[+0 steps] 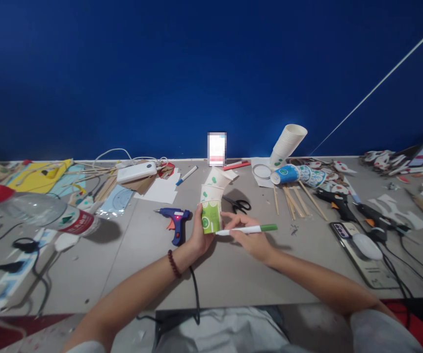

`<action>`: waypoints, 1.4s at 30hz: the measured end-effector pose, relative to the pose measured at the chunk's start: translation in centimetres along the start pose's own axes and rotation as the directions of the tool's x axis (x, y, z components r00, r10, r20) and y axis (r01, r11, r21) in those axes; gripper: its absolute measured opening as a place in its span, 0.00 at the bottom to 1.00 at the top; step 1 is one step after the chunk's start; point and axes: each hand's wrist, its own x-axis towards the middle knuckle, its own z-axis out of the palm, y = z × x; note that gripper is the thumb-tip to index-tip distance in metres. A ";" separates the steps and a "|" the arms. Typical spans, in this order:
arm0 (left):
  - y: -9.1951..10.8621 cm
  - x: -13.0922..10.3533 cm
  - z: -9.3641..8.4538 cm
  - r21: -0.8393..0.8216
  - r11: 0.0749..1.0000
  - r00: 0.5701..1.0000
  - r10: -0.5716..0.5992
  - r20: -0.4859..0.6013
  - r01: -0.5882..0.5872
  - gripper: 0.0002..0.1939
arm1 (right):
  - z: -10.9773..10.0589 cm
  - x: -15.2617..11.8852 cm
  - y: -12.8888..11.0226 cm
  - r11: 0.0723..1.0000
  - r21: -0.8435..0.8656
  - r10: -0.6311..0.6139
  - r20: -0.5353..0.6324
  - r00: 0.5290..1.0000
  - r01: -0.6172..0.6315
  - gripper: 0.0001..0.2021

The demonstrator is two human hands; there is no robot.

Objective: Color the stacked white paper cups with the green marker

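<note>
Both hands are occupied above the table: a bent column of paper cups is gripped by the left hand around its near end, and a white marker with a green end is pinched by the right hand. The marker's tip is held at the lower edge of the green cup; whether contact is made cannot be told.

As far as can be judged, the lining-up of the cups is done, the green one being placed nearest and the pale ones beyond it. Whether they are glued or merely nested is not shown, and no fresh pen mark can be made out, so the marking seems unfinished at best. A blue glue gun is left lying beside the left hand, black scissors are laid beyond the right, and a tall stack of cups is left unused by the wall.
</note>
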 end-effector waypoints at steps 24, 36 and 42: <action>-0.1 0.1 0.0 -0.028 1.000 1.000 -0.002 -0.010 0.001 0.21 | 0.0 -0.1 0.1 0.999 -0.022 -0.023 0.012 1.000 0.024 0.02; -0.2 0.2 -0.2 0.000 1.000 1.000 -0.020 0.000 0.020 0.22 | 0.3 0.0 0.5 1.000 -0.025 0.004 -0.055 0.998 -0.005 0.03; -0.2 0.4 -0.2 -0.034 0.999 1.000 0.021 -0.005 -0.021 0.21 | 0.0 -0.1 0.1 0.997 -0.064 -0.038 0.018 0.999 0.039 0.01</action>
